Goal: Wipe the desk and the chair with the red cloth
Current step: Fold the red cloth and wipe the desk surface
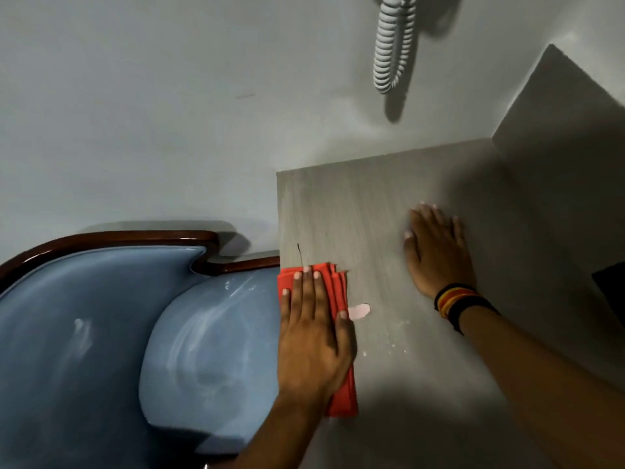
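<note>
**Red cloth at the desk's left edge**

Red and folded into a long strip, the cloth point(340, 299) lies along the left edge of the pale wood-grain desk point(389, 198), its layered end stepped toward the wall. The left hand point(313, 330) lies flat on top of it, fingers spread and palm pressing down, with the thumb reaching past the cloth's right side. Nothing is pinched; the hand simply covers the cloth's middle, and red shows beyond the fingertips and again below the wrist.

Just right of the cloth, touching the thumb tip, sits a small pale pink scrap point(360, 311). Pale specks point(394, 343) dot the desk surface a little further right of the cloth.

Well to the right of the cloth, the right hand point(438, 247) rests open and flat on the bare desk, fingers together and pointing toward the wall. Dark and coloured bands point(460, 302) circle that wrist.

Left of the cloth, directly beside the desk edge, stands the chair point(101, 333), upholstered in glossy blue with a dark wooden frame. Above the desk, a coiled grey cord point(392, 42) hangs on the wall.
</note>
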`<action>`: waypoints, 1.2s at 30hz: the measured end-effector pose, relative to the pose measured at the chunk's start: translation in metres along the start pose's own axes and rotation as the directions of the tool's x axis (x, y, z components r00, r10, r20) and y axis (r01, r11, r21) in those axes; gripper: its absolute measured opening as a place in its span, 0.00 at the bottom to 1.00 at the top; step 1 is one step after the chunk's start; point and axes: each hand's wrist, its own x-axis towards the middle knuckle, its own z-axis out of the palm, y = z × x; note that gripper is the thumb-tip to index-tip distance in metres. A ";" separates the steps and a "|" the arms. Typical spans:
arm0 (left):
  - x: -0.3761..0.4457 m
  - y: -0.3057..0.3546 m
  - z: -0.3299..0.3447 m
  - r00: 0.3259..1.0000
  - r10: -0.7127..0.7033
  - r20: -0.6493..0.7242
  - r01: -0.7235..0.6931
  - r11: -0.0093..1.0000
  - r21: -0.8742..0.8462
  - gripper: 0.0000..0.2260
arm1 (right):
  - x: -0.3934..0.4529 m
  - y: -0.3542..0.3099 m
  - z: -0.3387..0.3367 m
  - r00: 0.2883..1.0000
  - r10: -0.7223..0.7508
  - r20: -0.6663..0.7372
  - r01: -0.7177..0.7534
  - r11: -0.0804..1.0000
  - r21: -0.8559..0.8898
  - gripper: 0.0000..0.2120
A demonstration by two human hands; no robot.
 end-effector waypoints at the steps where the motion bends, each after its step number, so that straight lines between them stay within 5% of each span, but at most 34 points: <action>1: 0.015 -0.002 -0.002 1.000 0.013 -0.010 -0.013 1.000 -0.009 0.31 | 0.001 0.000 0.001 1.000 0.000 0.000 0.000 1.000 -0.006 0.26; 12: 0.240 -0.022 -0.038 0.977 0.199 -0.076 -0.200 0.980 0.005 0.21 | 0.003 0.008 0.016 0.997 0.000 -0.074 0.000 1.000 -0.004 0.29; 20: 0.152 -0.023 -0.026 0.992 0.118 -0.036 -0.120 0.991 -0.054 0.28 | 0.002 0.003 0.005 1.000 0.001 -0.021 -0.001 1.000 -0.004 0.31; 30: 0.234 -0.017 -0.038 0.982 0.171 -0.077 -0.171 0.985 0.010 0.24 | 0.002 0.006 0.010 0.997 -0.002 -0.076 0.003 1.000 0.015 0.30; 36: 0.125 -0.016 -0.023 0.996 0.084 -0.016 -0.084 0.996 -0.010 0.30 | -0.001 -0.002 -0.003 0.999 0.013 -0.032 -0.012 1.000 0.013 0.30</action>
